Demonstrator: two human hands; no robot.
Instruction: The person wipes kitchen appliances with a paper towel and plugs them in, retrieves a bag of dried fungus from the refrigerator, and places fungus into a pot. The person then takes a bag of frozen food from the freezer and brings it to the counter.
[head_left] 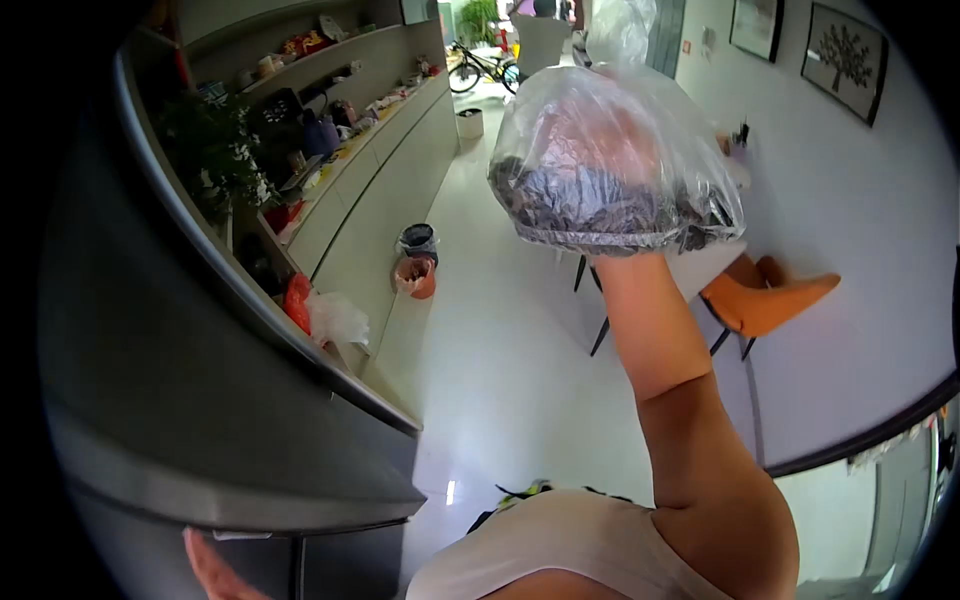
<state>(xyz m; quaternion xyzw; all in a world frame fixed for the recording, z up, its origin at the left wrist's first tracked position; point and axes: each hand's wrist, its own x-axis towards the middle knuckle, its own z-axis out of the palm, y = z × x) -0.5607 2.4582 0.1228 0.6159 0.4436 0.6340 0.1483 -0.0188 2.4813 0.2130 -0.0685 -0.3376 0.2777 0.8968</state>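
Note:
Raised in front of me is a clear plastic bag (700, 130) with dark, shrivelled-looking pieces in its lower part. I cannot make out what kind they are. My right hand (600, 135) shows blurred through the plastic, closed on the bag, with my forearm stretched up below it. At the lower left edge my left hand (215, 572) is only partly in view. Its fingers reach out beside the lower edge of the dark grey refrigerator door (230, 480), and nothing shows in them. Whether they touch the door I cannot tell.
A long cabinet (390, 170) with a cluttered counter runs along the left. Two small bins (418, 260) stand on the floor beside it. An orange chair (770, 305) and a white table (700, 270) are at right. A bicycle (482, 70) stands far back.

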